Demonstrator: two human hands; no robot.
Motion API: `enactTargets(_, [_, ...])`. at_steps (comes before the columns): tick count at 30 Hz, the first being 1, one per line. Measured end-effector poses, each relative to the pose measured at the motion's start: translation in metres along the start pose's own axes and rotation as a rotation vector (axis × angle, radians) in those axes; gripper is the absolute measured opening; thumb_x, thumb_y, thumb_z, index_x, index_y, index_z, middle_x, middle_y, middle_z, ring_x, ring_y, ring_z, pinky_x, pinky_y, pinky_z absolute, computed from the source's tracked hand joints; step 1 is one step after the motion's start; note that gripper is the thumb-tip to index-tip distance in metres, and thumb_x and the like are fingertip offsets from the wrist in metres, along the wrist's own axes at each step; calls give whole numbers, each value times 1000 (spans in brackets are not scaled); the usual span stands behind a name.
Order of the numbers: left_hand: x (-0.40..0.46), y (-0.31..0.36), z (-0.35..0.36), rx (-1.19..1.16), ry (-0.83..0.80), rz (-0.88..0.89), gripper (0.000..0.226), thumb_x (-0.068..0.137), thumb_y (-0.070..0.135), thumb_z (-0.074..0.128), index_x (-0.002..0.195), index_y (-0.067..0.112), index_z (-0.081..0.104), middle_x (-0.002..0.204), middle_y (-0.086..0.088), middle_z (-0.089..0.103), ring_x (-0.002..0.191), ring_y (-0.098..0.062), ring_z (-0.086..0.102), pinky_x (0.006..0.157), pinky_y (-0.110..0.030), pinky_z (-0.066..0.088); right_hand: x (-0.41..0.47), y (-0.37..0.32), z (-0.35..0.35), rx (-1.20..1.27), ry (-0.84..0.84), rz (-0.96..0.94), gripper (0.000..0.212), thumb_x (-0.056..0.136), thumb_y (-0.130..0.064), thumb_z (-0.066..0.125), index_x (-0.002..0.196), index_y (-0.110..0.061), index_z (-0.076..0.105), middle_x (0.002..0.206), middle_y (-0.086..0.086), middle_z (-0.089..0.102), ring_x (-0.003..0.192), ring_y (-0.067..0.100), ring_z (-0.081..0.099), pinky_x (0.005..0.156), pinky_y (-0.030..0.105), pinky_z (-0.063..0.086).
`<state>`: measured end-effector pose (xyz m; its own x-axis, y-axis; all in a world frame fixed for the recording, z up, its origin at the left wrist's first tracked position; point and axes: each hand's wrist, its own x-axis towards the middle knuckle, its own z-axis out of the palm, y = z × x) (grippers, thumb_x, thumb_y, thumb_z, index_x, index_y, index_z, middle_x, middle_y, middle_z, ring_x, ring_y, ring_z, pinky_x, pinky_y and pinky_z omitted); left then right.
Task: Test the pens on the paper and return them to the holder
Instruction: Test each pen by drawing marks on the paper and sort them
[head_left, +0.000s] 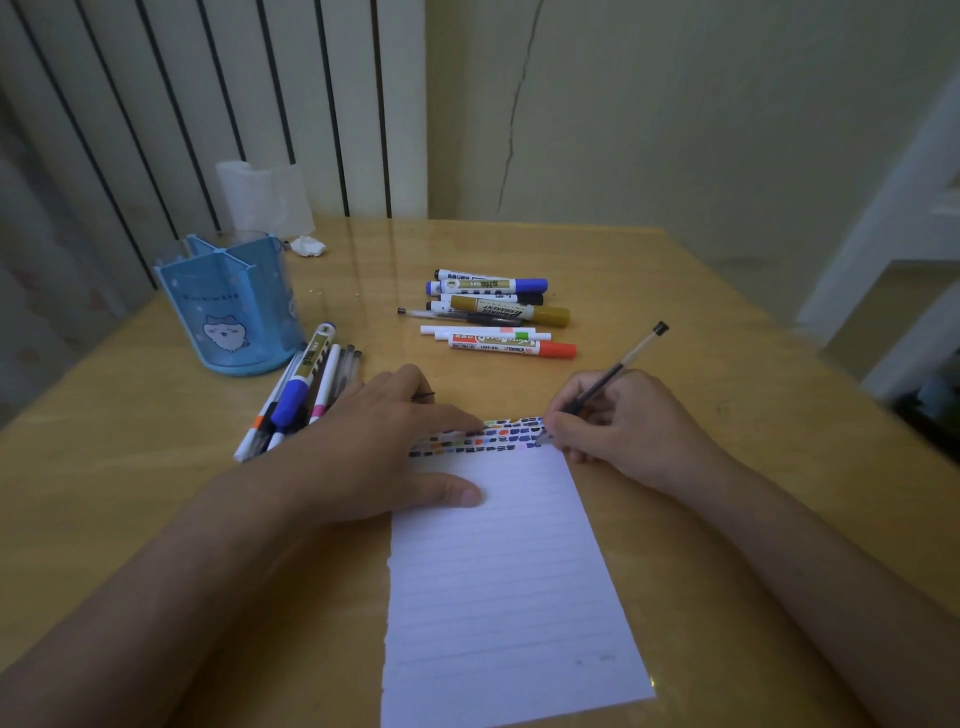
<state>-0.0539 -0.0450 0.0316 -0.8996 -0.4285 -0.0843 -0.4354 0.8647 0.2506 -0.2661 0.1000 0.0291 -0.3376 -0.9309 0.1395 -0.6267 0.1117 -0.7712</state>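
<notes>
Head view looks down on my two hands at the top of the paper (498, 571); my right hand (618, 421) pinches a clear-barrelled pen (618, 366) in a writing grip, tip down at the right end of the rows of coloured marks (483, 439), and its long axis runs up and away to the right, cap end pointing away from me; my left hand (384, 441) lies flat, fingers straight, pressing the sheet's upper left corner. The holder (234, 306) stands far off to the left, beyond my left hand, so this pen would have to cross over that hand to reach it; the left hand is plainly the nearer one. A bunch of pens (301, 395) lies just beside the holder's base, near my left wrist; another group of markers (493, 312) lies straight ahead, nearer my right hand, their barrels running left to right. I judge the holder looks empty, though its far compartments are hard to read.
</notes>
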Motion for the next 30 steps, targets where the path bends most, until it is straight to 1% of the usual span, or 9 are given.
enactTargets(4, [1, 0, 0, 5, 1, -1, 75, 64, 88, 45, 135, 65, 36, 118, 16, 35, 109, -5, 38, 94, -29, 43, 0, 1, -1, -18, 5, -7, 15, 86, -10, 71, 75, -21, 70, 66, 2, 71, 59, 14, 67, 63, 29, 56])
enactTargets(8, [0, 1, 0, 4, -3, 0, 77, 63, 88, 44, 136, 64, 37, 118, 17, 35, 110, -5, 37, 95, -28, 42, 0, 1, -1, 4, -4, -10, 16, 88, -9, 70, 77, -20, 71, 68, -1, 72, 59, 12, 67, 62, 23, 53])
enactTargets(12, [0, 2, -1, 5, -3, 0, 78, 63, 87, 43, 136, 63, 37, 118, 16, 35, 110, -4, 37, 93, -26, 40, 1, 1, -1, -15, 9, -2, 15, 87, -10, 71, 76, -21, 70, 67, 1, 72, 59, 12, 67, 62, 26, 54])
enactTargets(15, [-1, 3, -2, 14, -4, -2, 78, 63, 87, 43, 137, 63, 37, 118, 16, 35, 109, -4, 37, 93, -26, 40, 0, 0, 0, 3, -6, -13, 14, 88, -9, 70, 78, -19, 71, 69, -2, 72, 59, 11, 66, 61, 22, 53])
enactTargets(17, [-1, 3, -2, 14, -6, -3, 77, 64, 87, 43, 137, 63, 37, 119, 15, 35, 110, -4, 37, 94, -27, 40, 0, 0, -1, -7, -1, -10, 14, 87, -10, 71, 77, -19, 71, 67, 0, 72, 59, 12, 66, 61, 25, 54])
enactTargets(20, [-2, 3, -2, 17, 3, 5, 74, 67, 85, 46, 137, 62, 38, 119, 15, 35, 109, -4, 37, 90, -26, 37, 0, 1, 0, -9, 12, -6, 14, 87, -11, 70, 76, -20, 70, 68, 2, 72, 60, 14, 67, 65, 33, 57])
enactTargets(24, [-1, 4, -3, 27, 5, 6, 73, 68, 84, 48, 137, 62, 38, 118, 15, 35, 109, -4, 36, 88, -25, 36, 0, 1, -1, -2, 9, -5, 15, 85, -10, 71, 75, -20, 70, 66, 4, 71, 59, 16, 67, 66, 37, 57])
enactTargets(28, [-1, 5, -3, 23, -5, 4, 74, 67, 85, 46, 137, 62, 37, 119, 15, 35, 109, -4, 36, 91, -26, 39, 0, 0, 0, 0, 9, -4, 16, 87, -9, 70, 76, -20, 70, 68, 3, 72, 59, 15, 67, 64, 33, 57])
enactTargets(30, [-2, 4, -3, 19, -6, -1, 76, 66, 86, 45, 137, 62, 37, 119, 15, 35, 110, -5, 37, 91, -26, 39, 0, 0, -1, -3, 3, -2, 16, 86, -9, 71, 75, -20, 70, 68, 3, 72, 59, 14, 67, 64, 33, 56])
